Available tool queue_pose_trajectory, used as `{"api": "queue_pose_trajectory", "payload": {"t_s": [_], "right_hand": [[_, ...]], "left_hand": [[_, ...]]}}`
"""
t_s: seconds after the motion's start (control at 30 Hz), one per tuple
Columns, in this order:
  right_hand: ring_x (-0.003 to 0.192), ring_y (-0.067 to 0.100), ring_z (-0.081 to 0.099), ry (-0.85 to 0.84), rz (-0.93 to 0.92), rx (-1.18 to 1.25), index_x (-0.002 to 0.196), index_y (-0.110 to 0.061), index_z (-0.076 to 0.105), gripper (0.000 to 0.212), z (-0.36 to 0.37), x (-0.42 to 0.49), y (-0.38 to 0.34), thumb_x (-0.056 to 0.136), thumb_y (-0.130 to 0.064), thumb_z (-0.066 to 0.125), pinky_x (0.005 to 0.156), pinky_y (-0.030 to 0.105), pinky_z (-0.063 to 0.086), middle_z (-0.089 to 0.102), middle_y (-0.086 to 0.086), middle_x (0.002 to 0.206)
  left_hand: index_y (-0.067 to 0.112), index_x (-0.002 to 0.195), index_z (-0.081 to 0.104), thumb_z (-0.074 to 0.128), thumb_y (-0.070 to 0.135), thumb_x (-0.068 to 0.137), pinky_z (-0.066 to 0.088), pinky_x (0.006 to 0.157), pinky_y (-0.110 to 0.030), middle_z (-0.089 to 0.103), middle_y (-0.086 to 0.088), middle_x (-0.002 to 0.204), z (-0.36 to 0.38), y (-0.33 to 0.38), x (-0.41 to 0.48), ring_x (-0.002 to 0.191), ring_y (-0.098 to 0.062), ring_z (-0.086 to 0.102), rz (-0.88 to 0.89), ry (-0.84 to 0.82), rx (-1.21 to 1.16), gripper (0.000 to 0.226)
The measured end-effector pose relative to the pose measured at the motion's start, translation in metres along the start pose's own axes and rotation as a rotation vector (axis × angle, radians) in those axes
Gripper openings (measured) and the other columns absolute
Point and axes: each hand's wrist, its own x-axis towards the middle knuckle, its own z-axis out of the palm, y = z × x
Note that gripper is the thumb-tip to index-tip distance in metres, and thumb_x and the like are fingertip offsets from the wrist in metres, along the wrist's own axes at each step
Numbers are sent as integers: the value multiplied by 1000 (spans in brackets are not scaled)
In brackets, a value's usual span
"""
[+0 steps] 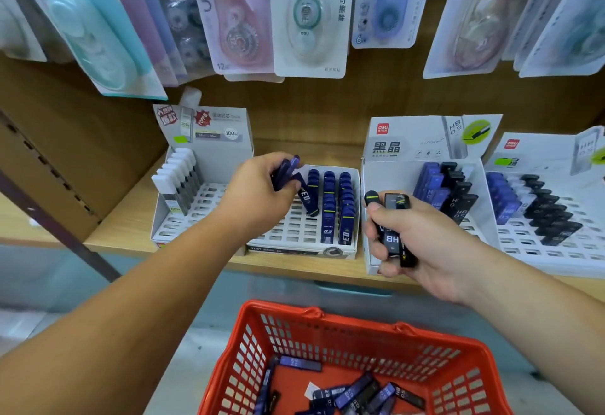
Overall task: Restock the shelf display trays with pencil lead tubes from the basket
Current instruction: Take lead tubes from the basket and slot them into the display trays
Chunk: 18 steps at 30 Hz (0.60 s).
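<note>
A person's left hand (258, 185) hovers over the middle display tray (294, 248) on the shelf (131, 228), fingers curled round a bundle of navy pencil lead tubes (288, 169). One navy tube (307, 200) slants from those fingers down to the slots just left of the filled rows (whether it is seated is hard to tell). The right hand (422, 244), nearer the HB tray (386, 178) just beyond it, grips a few black HB tubes (393, 234) roughly upright; more tubes lie loose in the red basket (360, 319) below, its near edge cut off.
</note>
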Motion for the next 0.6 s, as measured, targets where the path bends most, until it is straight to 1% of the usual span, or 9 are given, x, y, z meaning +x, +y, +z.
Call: {"api": "queue_pose_trajectory", "payload": {"t_s": [0.07, 0.13, 0.17, 0.2, 0.3, 0.33, 0.4, 0.5, 0.6], "right_hand": [[50, 15, 33, -9, -34, -43, 95, -16, 57, 14, 1, -1, 0, 101, -25, 66, 43, 24, 26, 47, 4, 69], [52, 15, 26, 6, -90, -110, 95, -15, 61, 18, 2, -3, -2, 95, -27, 74, 43, 23, 23, 41, 4, 68], [51, 16, 26, 31, -121, -132, 98, -14, 65, 18, 3, -4, -3, 93, -27, 76, 43, 23, 24, 44, 4, 68], [50, 16, 28, 79, -154, -160, 99, -14, 68, 17, 4, -5, -5, 91, -26, 77, 43, 23, 25, 50, 6, 68], [47, 16, 36, 242, -247, -246, 99, -20, 74, 16, 14, -4, -13, 88, -29, 81, 41, 23, 31, 69, 12, 80], [48, 17, 37, 264, -262, -234, 100, -20, 74, 17, 18, -5, -16, 88, -30, 81, 42, 24, 32, 69, 12, 79], [47, 17, 36, 263, -270, -152, 100, -17, 74, 15, 26, -5, -23, 90, -27, 80, 43, 26, 31, 60, 11, 71], [46, 15, 35, 264, -239, -72, 97, -12, 73, 10, 37, -7, -32, 92, -19, 78, 43, 27, 29, 47, 5, 60], [45, 13, 37, 213, -192, 25, 102, -10, 73, 14, 46, -7, -37, 90, -13, 79, 41, 26, 30, 55, 0, 60]], "left_hand": [[21, 108, 71, 69, 13, 98, 61, 73, -38, 72, -11, 92, -5, 3, -3, 75, -22, 67, -16, 24, -71, 13], [19, 107, 71, 70, 12, 97, 58, 55, -34, 71, -14, 93, -10, 7, -6, 70, -22, 65, -55, 65, -187, 13], [19, 107, 71, 70, 11, 97, 53, 48, -28, 70, -14, 92, -12, 9, -8, 66, -19, 64, -85, 80, -255, 12], [17, 107, 70, 70, 10, 97, 49, 45, -23, 68, -14, 89, -13, 11, -10, 59, -14, 63, -118, 90, -324, 12], [15, 111, 68, 68, 9, 99, 40, 40, -25, 62, -12, 77, -16, 12, -20, 44, -10, 53, -210, 52, -495, 13], [16, 112, 68, 68, 10, 99, 36, 40, -26, 60, -12, 73, -17, 11, -24, 42, -13, 49, -235, 15, -555, 14], [19, 112, 69, 69, 13, 99, 31, 43, -26, 58, -8, 66, -15, 10, -29, 43, -17, 43, -277, -47, -645, 14], [16, 113, 68, 70, 12, 98, 28, 49, -29, 57, -5, 65, -10, 8, -32, 49, -18, 44, -307, -50, -757, 15], [18, 115, 67, 70, 15, 99, 27, 51, -30, 55, -7, 63, -12, 2, -30, 47, -18, 41, -346, -34, -822, 17]]}}
